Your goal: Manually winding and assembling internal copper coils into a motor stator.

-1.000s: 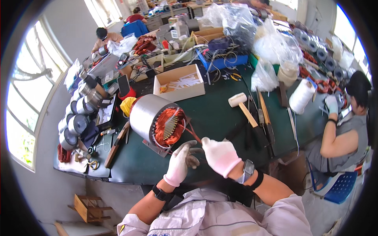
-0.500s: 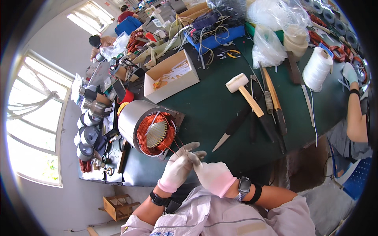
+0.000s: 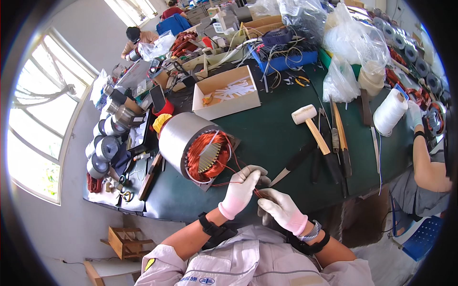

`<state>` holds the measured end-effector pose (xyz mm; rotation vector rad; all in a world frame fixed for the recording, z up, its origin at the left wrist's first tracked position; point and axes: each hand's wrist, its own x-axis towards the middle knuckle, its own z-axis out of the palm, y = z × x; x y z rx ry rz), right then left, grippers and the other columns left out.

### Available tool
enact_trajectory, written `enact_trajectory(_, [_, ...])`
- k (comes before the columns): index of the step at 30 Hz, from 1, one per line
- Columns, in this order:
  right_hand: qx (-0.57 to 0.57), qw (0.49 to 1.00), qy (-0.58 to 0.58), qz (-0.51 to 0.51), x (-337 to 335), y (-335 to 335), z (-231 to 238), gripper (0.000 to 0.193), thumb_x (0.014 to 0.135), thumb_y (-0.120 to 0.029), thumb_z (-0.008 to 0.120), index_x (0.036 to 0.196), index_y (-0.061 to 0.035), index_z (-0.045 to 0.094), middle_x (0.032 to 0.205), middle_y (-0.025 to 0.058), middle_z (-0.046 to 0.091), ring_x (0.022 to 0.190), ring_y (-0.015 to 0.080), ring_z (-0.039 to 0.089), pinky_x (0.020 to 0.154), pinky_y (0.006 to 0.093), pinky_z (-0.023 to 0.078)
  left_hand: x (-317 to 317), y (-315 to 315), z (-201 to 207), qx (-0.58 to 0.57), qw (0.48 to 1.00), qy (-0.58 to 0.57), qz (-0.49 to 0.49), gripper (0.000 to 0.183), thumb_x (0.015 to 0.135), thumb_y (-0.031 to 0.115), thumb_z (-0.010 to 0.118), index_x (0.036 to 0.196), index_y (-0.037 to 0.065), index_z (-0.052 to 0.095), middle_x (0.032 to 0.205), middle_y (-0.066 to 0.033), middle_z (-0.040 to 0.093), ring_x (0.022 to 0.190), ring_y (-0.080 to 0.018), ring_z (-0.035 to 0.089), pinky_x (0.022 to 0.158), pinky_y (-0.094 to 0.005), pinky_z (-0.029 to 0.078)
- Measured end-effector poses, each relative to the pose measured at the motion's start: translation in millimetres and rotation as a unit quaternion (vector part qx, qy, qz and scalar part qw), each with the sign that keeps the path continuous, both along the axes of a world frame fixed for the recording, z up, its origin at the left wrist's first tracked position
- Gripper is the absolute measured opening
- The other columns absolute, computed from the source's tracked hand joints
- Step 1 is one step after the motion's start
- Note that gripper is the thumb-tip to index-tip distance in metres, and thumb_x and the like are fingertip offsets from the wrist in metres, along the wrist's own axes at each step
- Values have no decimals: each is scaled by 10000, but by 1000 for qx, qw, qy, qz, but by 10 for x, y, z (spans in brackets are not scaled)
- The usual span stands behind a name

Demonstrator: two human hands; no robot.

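A motor stator with a grey metal shell (image 3: 177, 139) lies on its side on the table, left of centre. Orange-red copper windings (image 3: 194, 159) fill its open end, bound with white cord. Thin reddish lead wires (image 3: 220, 184) run from the coil to my hands. My left hand (image 3: 242, 190), in a white glove with a pink cuff, is closed around these wires close to the stator. Just to its right, my right hand (image 3: 281, 208), gloved alike, pinches the wires farther along. The wire ends are hidden by the gloves.
Right of the stator lie a white-headed mallet (image 3: 304, 114), a black-handled knife (image 3: 299, 159) and several long tools. Behind stands a cardboard box (image 3: 228, 113) with white strips. A thread spool (image 3: 389, 119) is at right, near another person's arm (image 3: 424, 167).
My hands have moved apart along the wires, the right one going lower and to the right. The wires look more bunched together. The whole view has shifted, with the table things appearing farther right.
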<state>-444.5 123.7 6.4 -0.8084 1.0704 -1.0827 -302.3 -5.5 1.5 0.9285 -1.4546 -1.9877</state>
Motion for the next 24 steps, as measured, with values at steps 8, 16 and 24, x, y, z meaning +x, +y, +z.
enact_trajectory(8, [-118,942,314,20,35,215,328,761,838,-283,847,1433,65,524,1206,226,684,1031,302,718,907,376,570,138,10,-58,-149,983,-102,-23,301,1094,204,547,872,24,640,791,34,602,730,-42,482,677,-244,429])
enact_trajectory(16, [-158,900,405,-33,270,-70,183,881,835,-217,839,1541,24,370,1366,265,612,1219,365,660,1035,411,530,237,109,-101,-29,999,-43,-4,345,1101,236,561,872,4,675,687,4,578,626,-73,482,578,-309,423])
enact_trajectory(24, [-177,934,290,112,400,-448,56,790,855,-30,676,1561,78,340,1389,246,625,1296,309,631,1127,377,472,792,336,7,-403,885,-235,2,258,1025,230,603,869,53,706,737,-200,687,659,-413,691,590,-468,538])
